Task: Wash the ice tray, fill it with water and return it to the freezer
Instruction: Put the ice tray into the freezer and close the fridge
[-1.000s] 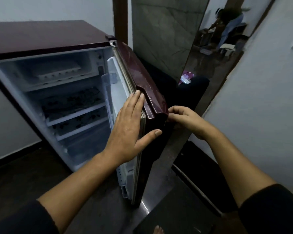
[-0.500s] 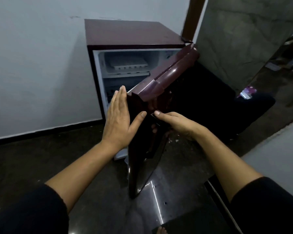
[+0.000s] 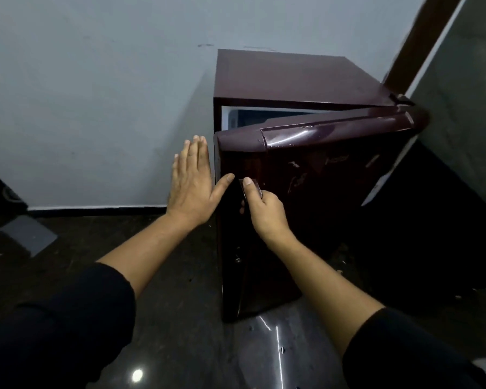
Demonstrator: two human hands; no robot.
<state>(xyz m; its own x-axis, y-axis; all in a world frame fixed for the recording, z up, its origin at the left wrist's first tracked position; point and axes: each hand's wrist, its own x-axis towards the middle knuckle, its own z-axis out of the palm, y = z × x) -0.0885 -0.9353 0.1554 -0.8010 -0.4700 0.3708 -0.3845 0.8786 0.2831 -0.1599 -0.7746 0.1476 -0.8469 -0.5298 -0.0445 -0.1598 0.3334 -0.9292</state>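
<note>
Head view: fridge door (image 3: 320, 192) is much nearer closed than 0.5 s ago, with only a narrow gap (image 3: 236, 119) left above the grip. Right hand (image 3: 264, 211) is curled round the door handle (image 3: 253, 189), thumb on top. Left hand (image 3: 191, 186) is flat with fingers straight, just left of that grip, thumb tip on the door edge. Ice tray, earlier visible on the freezer shelf, is now hidden behind the door.

text check | nothing readable here tbh | fridge door (image 3: 334, 192) has a few pale marks (image 3: 337, 159) on its front, toward the right | too blurry and dim to make out
</note>
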